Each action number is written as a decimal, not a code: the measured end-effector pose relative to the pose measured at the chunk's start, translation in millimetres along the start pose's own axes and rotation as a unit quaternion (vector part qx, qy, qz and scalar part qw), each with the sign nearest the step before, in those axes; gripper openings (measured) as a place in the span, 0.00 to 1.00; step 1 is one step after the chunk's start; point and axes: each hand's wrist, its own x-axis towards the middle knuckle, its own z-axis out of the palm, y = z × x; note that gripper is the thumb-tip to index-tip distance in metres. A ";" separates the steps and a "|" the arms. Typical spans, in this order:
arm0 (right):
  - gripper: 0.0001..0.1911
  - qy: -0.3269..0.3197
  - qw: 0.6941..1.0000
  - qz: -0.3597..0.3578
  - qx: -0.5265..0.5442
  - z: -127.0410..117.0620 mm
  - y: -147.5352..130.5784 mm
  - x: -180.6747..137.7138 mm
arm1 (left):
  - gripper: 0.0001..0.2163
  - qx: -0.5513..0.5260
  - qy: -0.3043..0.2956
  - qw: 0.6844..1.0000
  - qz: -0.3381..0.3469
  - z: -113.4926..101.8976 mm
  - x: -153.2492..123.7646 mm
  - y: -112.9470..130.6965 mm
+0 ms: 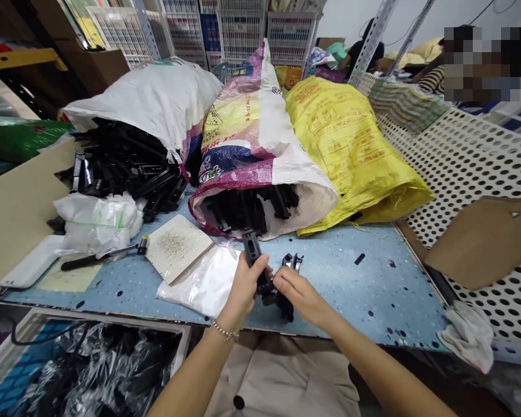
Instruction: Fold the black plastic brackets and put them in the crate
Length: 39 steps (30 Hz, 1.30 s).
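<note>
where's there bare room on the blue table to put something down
Widest patch: blue tabletop between right hand, yellow sack and perforated panel, dotted with small black pieces. Left is crowded: hammer, tile, plastic bags.

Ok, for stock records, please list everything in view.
Table: one, blue, centre
White sack: one, white, back left
Printed sack: one, multicoloured, back middle
Yellow sack: one, yellow, back right
Loose parts: many, black, mostly at sack mouths
Hammer: one, black handle, left
Square block: one, beige, beside hammer
Plastic bags: several, whitish, left
Cardboard: one piece, brown, right
Cloth: one, greyish, right
Panel: one, white, right
Near crate: one, white, lower left
Back crates: several, white, rear
Co-workers: at least one, striped clothing, upper right
Held part: one, black, front middle
Left hand: one, bare, gripping part
Right hand: one, bare, beside part
</note>
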 end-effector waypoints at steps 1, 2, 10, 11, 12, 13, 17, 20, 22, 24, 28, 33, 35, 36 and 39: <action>0.18 -0.005 0.999 0.043 -0.012 -7.1 7.1 14.2 | 0.19 0.021 0.014 1.000 0.007 -4.0 4.4 -4.0; 0.18 0.012 0.996 0.085 -0.037 -15.4 15.2 31.3 | 0.18 0.044 0.023 0.999 0.010 -7.6 8.2 -9.4; 0.16 0.131 0.951 0.266 -0.085 -47.9 68.2 152.2 | 0.21 0.426 0.000 0.890 0.162 -3.4 7.9 -72.7; 0.15 0.123 0.952 0.272 -0.070 -48.1 70.7 153.7 | 0.22 0.449 0.006 0.875 0.180 -3.6 7.6 -74.4; 0.14 0.114 0.953 0.276 -0.051 -48.4 72.0 150.9 | 0.23 0.462 0.007 0.866 0.193 -4.6 7.9 -73.5; 0.14 0.104 0.955 0.276 -0.029 -48.6 72.1 144.0 | 0.24 0.463 0.008 0.863 0.204 -6.0 8.9 -70.1; 0.21 0.064 0.961 0.256 0.080 -42.1 59.8 84.4 | 0.23 0.301 0.020 0.927 0.222 -5.1 19.2 -43.7; 0.20 0.032 0.960 0.235 0.151 -25.4 42.8 37.0 | 0.21 0.015 -0.036 0.993 0.111 8.8 30.0 -30.5; 0.18 0.012 0.958 0.217 0.186 -12.9 34.1 20.1 | 0.19 -0.077 -0.088 0.992 0.039 20.3 34.9 -31.2; 0.17 0.004 0.959 0.203 0.195 -4.9 30.8 16.6 | 0.15 -0.041 -0.106 0.993 0.036 28.8 35.7 -36.7; 0.18 0.027 0.972 0.203 0.117 -16.4 42.0 28.4 | 0.12 0.141 -0.097 0.975 0.141 26.8 25.8 -42.8; 0.12 0.125 0.965 0.219 -0.067 -65.3 76.5 25.4 | 0.16 0.414 -0.080 0.860 0.287 -8.9 11.0 -38.5; 0.15 0.131 0.956 0.233 -0.121 -80.4 91.2 13.0 | 0.20 0.474 -0.085 0.832 0.277 -19.1 8.1 -47.0; 0.17 0.129 0.952 0.241 -0.140 -85.9 98.0 5.2 | 0.22 0.485 -0.090 0.828 0.265 -20.6 6.9 -54.4; 0.22 0.116 0.942 0.265 -0.170 -96.9 114.8 -18.7 | 0.24 0.482 -0.090 0.836 0.245 -9.9 0.5 -81.8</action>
